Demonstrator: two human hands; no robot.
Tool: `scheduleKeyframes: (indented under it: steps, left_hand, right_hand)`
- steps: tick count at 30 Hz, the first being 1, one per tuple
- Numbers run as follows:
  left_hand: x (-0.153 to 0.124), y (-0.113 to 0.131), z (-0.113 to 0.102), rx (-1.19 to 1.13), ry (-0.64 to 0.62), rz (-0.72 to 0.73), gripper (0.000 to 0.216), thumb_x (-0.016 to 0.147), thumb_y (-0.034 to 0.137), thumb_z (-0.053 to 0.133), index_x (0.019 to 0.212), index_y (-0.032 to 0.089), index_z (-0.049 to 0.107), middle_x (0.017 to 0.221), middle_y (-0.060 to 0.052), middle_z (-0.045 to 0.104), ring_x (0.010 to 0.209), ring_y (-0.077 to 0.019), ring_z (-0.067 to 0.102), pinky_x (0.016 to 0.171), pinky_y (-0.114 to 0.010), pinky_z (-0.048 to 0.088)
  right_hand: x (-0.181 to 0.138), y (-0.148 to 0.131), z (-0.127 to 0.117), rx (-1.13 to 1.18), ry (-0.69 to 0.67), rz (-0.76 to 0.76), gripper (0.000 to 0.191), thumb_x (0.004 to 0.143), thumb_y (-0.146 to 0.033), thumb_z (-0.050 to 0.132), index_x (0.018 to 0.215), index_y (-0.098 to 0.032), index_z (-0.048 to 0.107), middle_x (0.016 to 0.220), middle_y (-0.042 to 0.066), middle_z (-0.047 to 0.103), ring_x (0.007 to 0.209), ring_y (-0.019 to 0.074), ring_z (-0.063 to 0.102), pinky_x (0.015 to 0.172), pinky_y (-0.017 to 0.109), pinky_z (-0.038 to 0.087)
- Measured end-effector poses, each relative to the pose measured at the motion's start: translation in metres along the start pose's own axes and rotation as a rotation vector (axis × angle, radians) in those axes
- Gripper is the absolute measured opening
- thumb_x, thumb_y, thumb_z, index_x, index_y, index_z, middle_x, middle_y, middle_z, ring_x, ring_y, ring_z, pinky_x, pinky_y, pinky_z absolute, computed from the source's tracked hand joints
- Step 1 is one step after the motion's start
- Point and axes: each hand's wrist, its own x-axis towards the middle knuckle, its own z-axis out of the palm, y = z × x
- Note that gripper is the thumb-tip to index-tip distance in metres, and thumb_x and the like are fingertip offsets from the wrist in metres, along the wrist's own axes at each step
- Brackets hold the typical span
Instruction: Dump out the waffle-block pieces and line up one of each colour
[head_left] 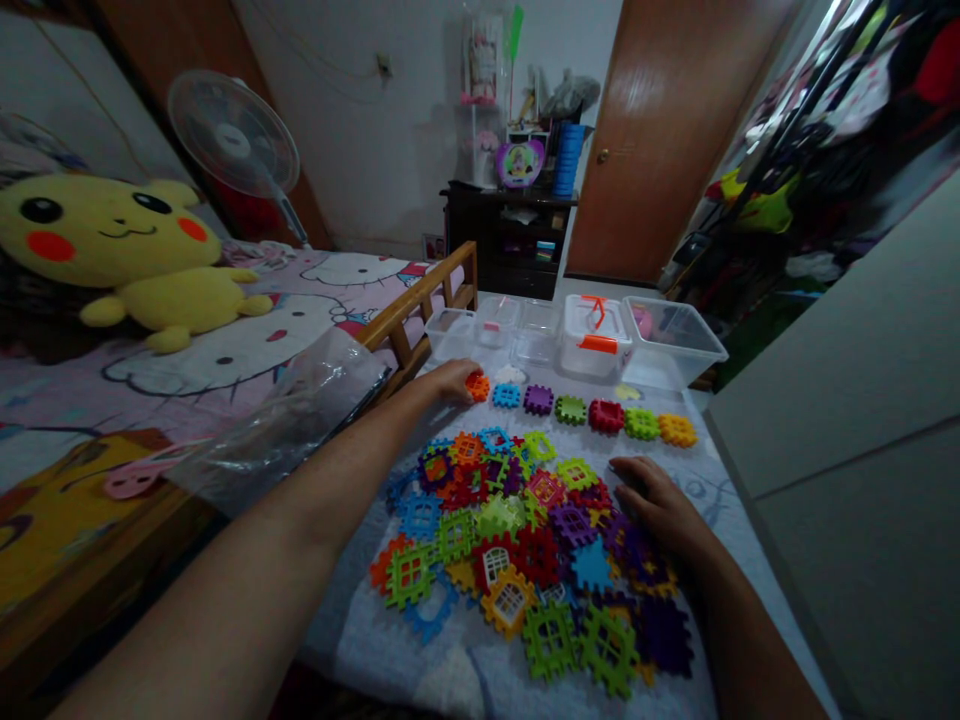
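My left hand [452,382] is closed around an orange building block [478,388] at the left end of a row of blocks sorted by colour. To its right in that row are a blue block [506,395], a purple block [538,400], a dark green block [571,409], a red block [606,416], a light green block [642,424] and a yellow block [678,430]. A heap of mixed notched blocks [502,515] covers the near part of the table. At the heap's right edge my right hand [656,495] rests, fingers stretched out, holding nothing visible.
Along the table's far side stand clear plastic boxes [675,340] and a lidded box with an orange handle [596,335]. A wooden bed rail [420,305] and a clear plastic bag [277,425] border the left. A white cabinet [847,400] is on the right.
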Motion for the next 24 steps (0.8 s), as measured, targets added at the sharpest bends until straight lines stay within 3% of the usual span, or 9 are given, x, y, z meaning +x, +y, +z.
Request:
scheduleKeyframes:
  steps: [4, 8, 11, 14, 20, 24]
  left_hand:
    - [-0.001, 0.003, -0.001, 0.002, -0.004, -0.009, 0.055, 0.062, 0.029, 0.073, 0.116, 0.018, 0.066, 0.119, -0.009, 0.070, 0.111, -0.0281, 0.063, 0.094, -0.031, 0.048]
    - [-0.008, 0.007, -0.008, 0.011, 0.023, -0.009, 0.075, 0.062, 0.029, 0.075, 0.134, 0.017, 0.055, 0.142, -0.013, 0.057, 0.130, -0.0294, 0.052, 0.107, -0.033, 0.040]
    - [-0.027, 0.012, -0.014, 0.021, 0.116, 0.040, 0.081, 0.068, 0.038, 0.075, 0.141, 0.016, 0.047, 0.149, -0.014, 0.049, 0.139, -0.0310, 0.043, 0.116, -0.039, 0.032]
    - [-0.060, 0.016, -0.015, 0.009, 0.209, 0.107, 0.070, 0.078, 0.043, 0.069, 0.139, 0.018, 0.047, 0.149, -0.014, 0.049, 0.139, -0.0308, 0.043, 0.117, -0.043, 0.031]
    - [-0.142, 0.016, 0.020, -0.180, 0.272, 0.067, 0.062, 0.088, 0.061, 0.053, 0.134, 0.019, 0.054, 0.144, -0.013, 0.055, 0.136, -0.0297, 0.047, 0.117, -0.044, 0.033]
    - [-0.168, 0.017, 0.048, -0.353, 0.267, -0.035, 0.067, 0.087, 0.069, 0.046, 0.130, 0.019, 0.058, 0.142, -0.013, 0.058, 0.133, -0.0310, 0.051, 0.116, -0.044, 0.036]
  right_hand:
    - [0.000, 0.001, 0.000, 0.001, 0.000, -0.003, 0.035, 0.082, -0.037, 0.057, 0.114, -0.025, 0.067, 0.117, 0.009, 0.065, 0.114, 0.0285, 0.059, 0.106, 0.049, 0.045]
    - [0.001, 0.002, 0.001, 0.001, 0.000, -0.014, 0.037, 0.083, -0.036, 0.057, 0.116, -0.024, 0.066, 0.117, 0.010, 0.064, 0.114, 0.0282, 0.058, 0.106, 0.049, 0.045]
    - [0.001, 0.002, 0.001, 0.006, 0.005, -0.022, 0.037, 0.083, -0.035, 0.058, 0.116, -0.023, 0.067, 0.117, 0.010, 0.064, 0.113, 0.0283, 0.059, 0.105, 0.049, 0.045]
    - [0.001, 0.001, 0.001, 0.020, 0.005, -0.022, 0.035, 0.083, -0.035, 0.058, 0.115, -0.024, 0.068, 0.115, 0.009, 0.065, 0.113, 0.0280, 0.060, 0.105, 0.049, 0.046]
    - [0.000, 0.002, -0.001, 0.108, 0.010, 0.032, 0.035, 0.082, -0.035, 0.061, 0.115, -0.025, 0.068, 0.117, 0.009, 0.069, 0.112, 0.0265, 0.064, 0.103, 0.047, 0.050]
    - [0.001, 0.001, -0.003, 0.172, 0.026, 0.081, 0.033, 0.082, -0.031, 0.059, 0.112, -0.024, 0.070, 0.115, 0.009, 0.073, 0.108, 0.0259, 0.068, 0.102, 0.047, 0.051]
